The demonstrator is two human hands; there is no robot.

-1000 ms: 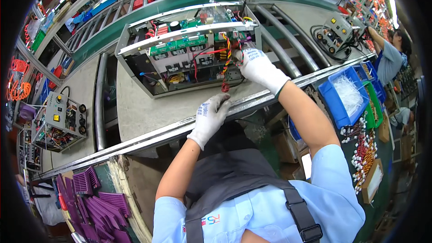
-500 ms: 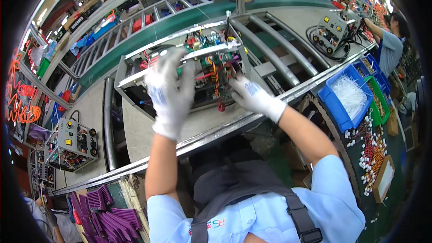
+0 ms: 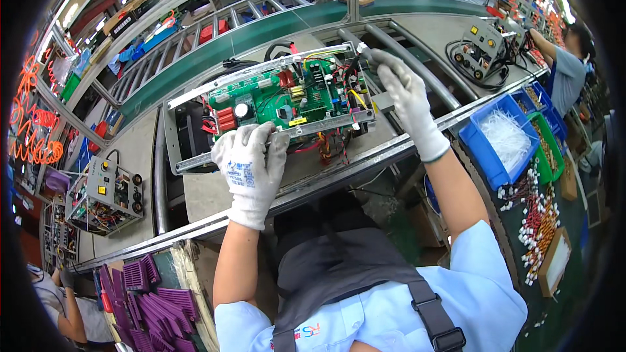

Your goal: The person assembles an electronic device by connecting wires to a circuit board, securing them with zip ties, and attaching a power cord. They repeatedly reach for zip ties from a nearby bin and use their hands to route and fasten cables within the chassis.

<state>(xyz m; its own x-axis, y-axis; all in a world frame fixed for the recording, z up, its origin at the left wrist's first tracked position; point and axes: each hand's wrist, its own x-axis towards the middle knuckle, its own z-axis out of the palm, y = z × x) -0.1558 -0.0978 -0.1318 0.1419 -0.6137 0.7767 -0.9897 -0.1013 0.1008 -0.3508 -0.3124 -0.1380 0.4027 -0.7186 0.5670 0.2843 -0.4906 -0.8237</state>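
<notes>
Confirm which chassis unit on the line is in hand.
The tilted open chassis with the green board, gripped by left hand and right hand; the other units sit untouched.

- A grey worktop point(image 3: 215, 199), edged with a metal rail, runs across an assembly line beside a green-bordered roller conveyor point(image 3: 261, 19).
- An open metal chassis point(image 3: 274, 107) with a green circuit board point(image 3: 280, 94) and red and yellow wiring rests on it, tilted up on its long edge.
- Another wired unit point(image 3: 103, 195) with knobs sits well apart at the left.
- A grey control box point(image 3: 481, 49) with black cables stands at the right.
</notes>
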